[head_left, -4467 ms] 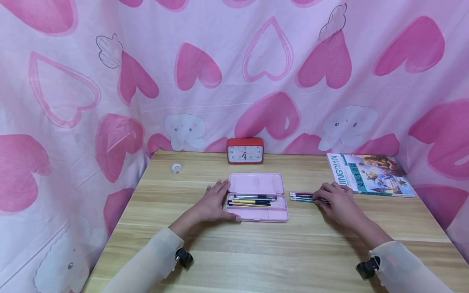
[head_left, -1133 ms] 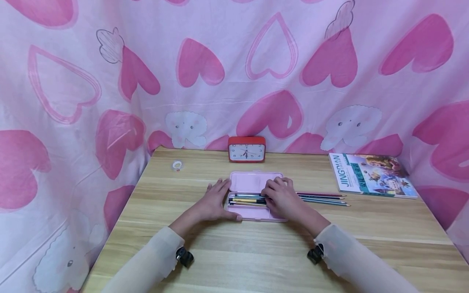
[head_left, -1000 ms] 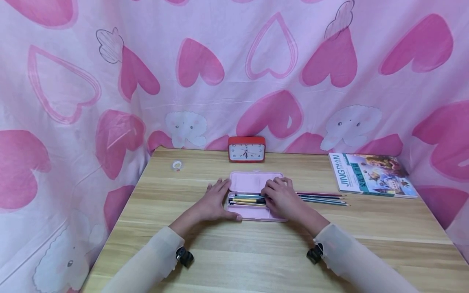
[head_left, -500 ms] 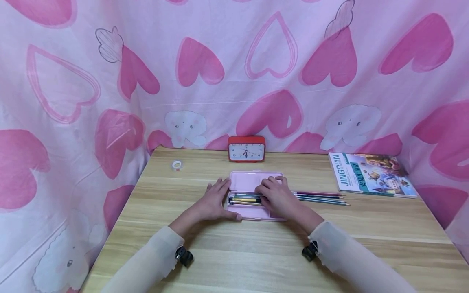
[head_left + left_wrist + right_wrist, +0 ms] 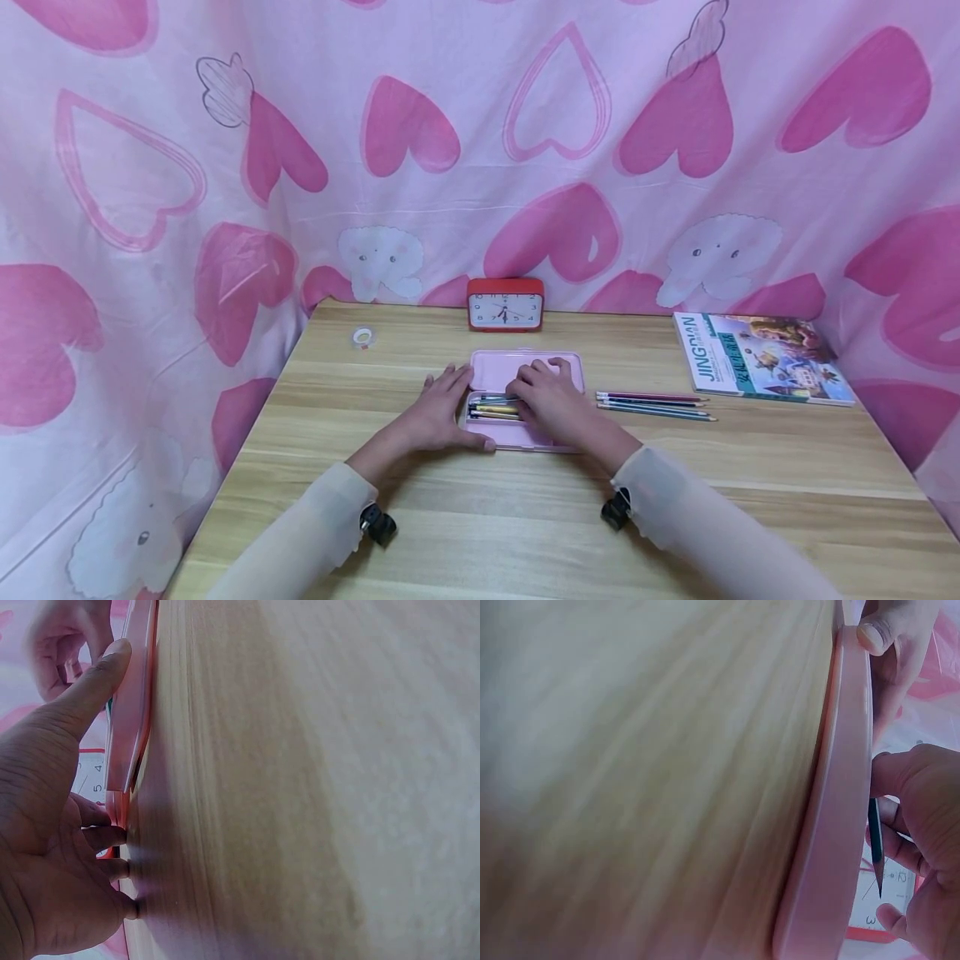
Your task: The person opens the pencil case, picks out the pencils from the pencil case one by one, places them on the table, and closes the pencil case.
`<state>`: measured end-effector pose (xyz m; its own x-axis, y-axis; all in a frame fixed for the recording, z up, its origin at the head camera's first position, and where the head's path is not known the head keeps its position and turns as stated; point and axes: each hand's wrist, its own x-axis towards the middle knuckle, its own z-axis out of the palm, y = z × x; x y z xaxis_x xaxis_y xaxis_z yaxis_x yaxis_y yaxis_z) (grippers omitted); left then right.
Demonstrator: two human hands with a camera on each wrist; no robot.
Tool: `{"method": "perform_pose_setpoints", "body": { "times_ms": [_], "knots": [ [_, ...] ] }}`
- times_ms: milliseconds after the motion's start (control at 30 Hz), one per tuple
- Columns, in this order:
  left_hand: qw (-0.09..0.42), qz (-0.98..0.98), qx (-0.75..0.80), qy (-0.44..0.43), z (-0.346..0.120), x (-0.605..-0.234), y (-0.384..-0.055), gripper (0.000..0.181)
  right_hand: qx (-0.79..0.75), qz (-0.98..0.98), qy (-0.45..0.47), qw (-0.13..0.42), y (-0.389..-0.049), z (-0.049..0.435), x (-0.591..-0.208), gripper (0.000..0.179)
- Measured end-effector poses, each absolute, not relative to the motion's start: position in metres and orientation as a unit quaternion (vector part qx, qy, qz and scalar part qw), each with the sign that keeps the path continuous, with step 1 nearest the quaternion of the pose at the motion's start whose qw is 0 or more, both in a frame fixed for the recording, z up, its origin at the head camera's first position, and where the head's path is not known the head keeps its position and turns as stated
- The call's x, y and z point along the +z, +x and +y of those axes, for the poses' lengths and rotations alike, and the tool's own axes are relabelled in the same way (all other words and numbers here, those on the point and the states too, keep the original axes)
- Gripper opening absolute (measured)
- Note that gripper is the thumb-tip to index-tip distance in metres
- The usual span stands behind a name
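An open pink pencil case (image 5: 491,368) lies on the table, several pens and pencils (image 5: 491,408) in its tray. My left hand (image 5: 435,417) rests at the case's left end, thumb extended on the front edge, fingers fairly straight along the side. Over the tray, my right hand (image 5: 551,404) pinches a dark green pencil (image 5: 876,840), whose sharpened tip shows in the right wrist view; from the head the hand hides it. Several more pencils (image 5: 652,406) lie on the table right of the case.
A red alarm clock (image 5: 506,306) stands behind the case. A small tape roll (image 5: 363,337) is at the back left, and a magazine (image 5: 761,358) lies at the back right. Heart-patterned pink cloth (image 5: 408,125) hangs behind the wooden table (image 5: 487,525).
From the pencils on the right, my right hand has come over to the case, then slid further left above the tray in the last second. The left hand has stayed in place.
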<state>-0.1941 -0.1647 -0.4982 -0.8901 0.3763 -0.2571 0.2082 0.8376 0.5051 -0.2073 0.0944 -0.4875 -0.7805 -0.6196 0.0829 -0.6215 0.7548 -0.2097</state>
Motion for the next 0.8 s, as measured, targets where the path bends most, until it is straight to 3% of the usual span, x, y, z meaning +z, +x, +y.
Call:
{"method": "perform_pose_setpoints", "body": {
  "times_ms": [800],
  "knots": [
    [0.174,0.943,0.238,0.154,-0.165,-0.497,-0.192,0.139,0.107,-0.936,0.335,-0.001,-0.206,0.086,-0.486,0.025]
  ]
}}
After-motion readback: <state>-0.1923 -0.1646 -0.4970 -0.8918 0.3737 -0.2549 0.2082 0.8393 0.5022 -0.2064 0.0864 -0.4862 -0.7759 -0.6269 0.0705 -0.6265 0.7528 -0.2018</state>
